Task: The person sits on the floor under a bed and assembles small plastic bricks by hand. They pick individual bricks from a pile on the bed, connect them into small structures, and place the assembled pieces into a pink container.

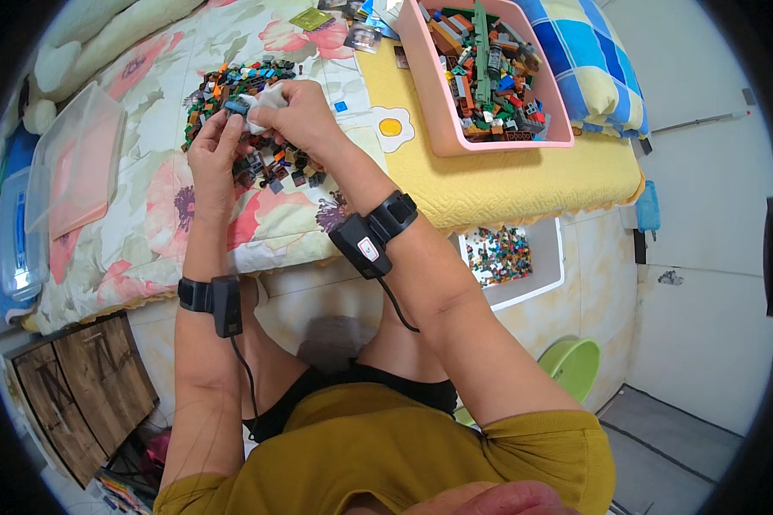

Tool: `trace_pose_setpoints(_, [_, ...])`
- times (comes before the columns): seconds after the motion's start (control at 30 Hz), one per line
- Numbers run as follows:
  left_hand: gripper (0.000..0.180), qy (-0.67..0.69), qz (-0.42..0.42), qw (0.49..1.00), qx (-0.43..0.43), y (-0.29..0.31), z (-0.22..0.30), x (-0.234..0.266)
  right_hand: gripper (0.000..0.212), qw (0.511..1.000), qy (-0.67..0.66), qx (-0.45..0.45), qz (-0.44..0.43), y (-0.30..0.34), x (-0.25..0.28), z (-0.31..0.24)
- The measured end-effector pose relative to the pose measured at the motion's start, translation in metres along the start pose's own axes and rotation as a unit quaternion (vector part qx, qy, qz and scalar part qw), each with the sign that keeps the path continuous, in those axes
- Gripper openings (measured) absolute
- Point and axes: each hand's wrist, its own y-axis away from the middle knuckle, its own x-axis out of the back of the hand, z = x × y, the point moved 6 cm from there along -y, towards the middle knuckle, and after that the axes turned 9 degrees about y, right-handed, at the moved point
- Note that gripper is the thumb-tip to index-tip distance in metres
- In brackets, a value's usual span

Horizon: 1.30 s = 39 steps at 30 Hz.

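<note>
My left hand [213,144] pinches a small blue-grey toy building brick [236,106] between thumb and fingers. Right beside it, my right hand [305,118] is closed on a crumpled white cloth [268,103], which touches the brick or lies very near it. Both hands are held over a loose heap of toy bricks [290,161] in mixed colours, spread on the flowered bedcover [167,184]. The hands hide the middle of that heap. One blue brick [342,106] lies apart from it, to the right.
On the yellow quilt [507,189] stands a pink bin [515,146] full of bricks, beside a checked pillow [588,60]. A white box [532,294] of small bricks and a green basin [584,365] are on the floor. Clear plastic boxes [77,142] stand at left.
</note>
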Motion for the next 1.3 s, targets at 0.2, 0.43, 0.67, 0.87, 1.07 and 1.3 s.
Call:
trace_pose_setpoints(0.2, [0.031, 0.004, 0.038, 0.999, 0.007, 0.001, -0.001, 0.000, 0.020, 0.947, 0.272, 0.130, 0.112, 0.006, 0.010, -0.012])
trace_pose_setpoints(0.43, [0.028, -0.127, 0.003, 0.986, -0.104, 0.004, 0.000, -0.013, 0.024, 0.970, 0.117, 0.157, 0.141, 0.019, 0.014, -0.035])
trace_pose_setpoints(0.67, [0.019, -0.221, -0.019, 0.961, -0.164, 0.013, 0.000, -0.023, 0.016, 0.919, 0.261, 0.258, 0.141, 0.024, 0.000, -0.037])
trace_pose_setpoints(0.87, [0.025, -0.032, -0.040, 0.998, -0.046, 0.017, -0.003, -0.028, 0.029, 0.930, 0.242, 0.191, 0.199, 0.013, 0.018, -0.028])
trace_pose_setpoints(1.07, [0.036, 0.107, -0.037, 0.993, 0.043, 0.011, -0.003, -0.022, 0.027, 0.973, 0.204, 0.105, 0.006, 0.018, 0.010, -0.028])
trace_pose_setpoints(1.3, [0.032, 0.100, 0.045, 0.994, 0.006, 0.007, -0.010, -0.010, 0.028, 0.977, 0.208, 0.051, 0.010, 0.020, 0.007, -0.009])
